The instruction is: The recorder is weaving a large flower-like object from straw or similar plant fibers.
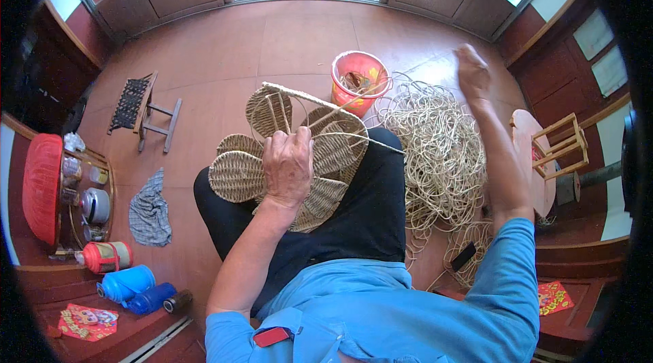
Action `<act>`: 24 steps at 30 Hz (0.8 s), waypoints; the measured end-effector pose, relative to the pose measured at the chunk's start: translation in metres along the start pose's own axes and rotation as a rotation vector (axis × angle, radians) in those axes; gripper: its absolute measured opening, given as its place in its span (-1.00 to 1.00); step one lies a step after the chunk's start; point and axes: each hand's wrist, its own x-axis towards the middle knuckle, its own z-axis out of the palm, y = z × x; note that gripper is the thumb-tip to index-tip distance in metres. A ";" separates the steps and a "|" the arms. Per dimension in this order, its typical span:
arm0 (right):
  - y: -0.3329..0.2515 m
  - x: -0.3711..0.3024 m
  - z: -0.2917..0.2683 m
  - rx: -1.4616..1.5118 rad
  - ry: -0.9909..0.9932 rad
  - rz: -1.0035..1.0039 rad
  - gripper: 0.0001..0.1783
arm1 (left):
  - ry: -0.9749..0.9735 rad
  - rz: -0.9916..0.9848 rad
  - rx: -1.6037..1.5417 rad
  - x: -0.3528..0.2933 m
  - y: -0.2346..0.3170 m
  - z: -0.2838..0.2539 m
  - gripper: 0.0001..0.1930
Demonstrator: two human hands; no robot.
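A woven straw-coloured piece (pixel 235 176) with several rounded, petal-like panels lies across my lap, over my dark trousers. My left hand (pixel 287 167) is closed on it near the middle, knuckles up, hiding the part under the fingers. From beside that hand a pale cord (pixel 360 137) runs right, over my knee. Another strand slants up toward the red bucket. Out to the far right, above the cord heap, my right hand (pixel 473 72) is raised with its fingers curled in. It looks slightly blurred, and what it holds, if anything, does not show.
A big tangled heap of cord (pixel 439 152) covers the floor at my right, near a red bucket (pixel 358 72). Beyond it stands a small wooden stool (pixel 559 147). To the left are a folding stool (pixel 136 106), a checked cloth (pixel 151 210), a shelf with pots, and several flasks (pixel 128 284).
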 end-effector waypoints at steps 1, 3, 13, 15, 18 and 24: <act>0.037 -0.002 -0.009 -0.083 0.029 0.048 -0.69 | 0.002 -0.007 0.000 0.000 0.001 -0.001 -0.83; 0.122 -0.012 -0.023 -0.113 0.037 0.184 -0.65 | -0.009 -0.004 0.017 0.001 0.002 0.001 -0.82; 0.439 -0.229 -0.145 -0.062 0.248 1.256 -0.53 | -0.068 -0.078 0.127 0.020 0.009 0.009 -0.67; 0.481 -0.251 -0.201 -0.391 0.102 1.202 -0.63 | -0.063 -0.122 0.014 0.014 -0.001 0.023 -0.62; 0.432 -0.349 -0.125 0.273 -0.007 1.370 -0.66 | -0.048 -0.099 -0.015 0.028 0.010 0.020 -0.63; 0.223 -0.308 -0.039 -0.274 -0.588 0.601 -0.34 | -0.089 -0.218 -0.127 0.017 0.009 0.008 -0.74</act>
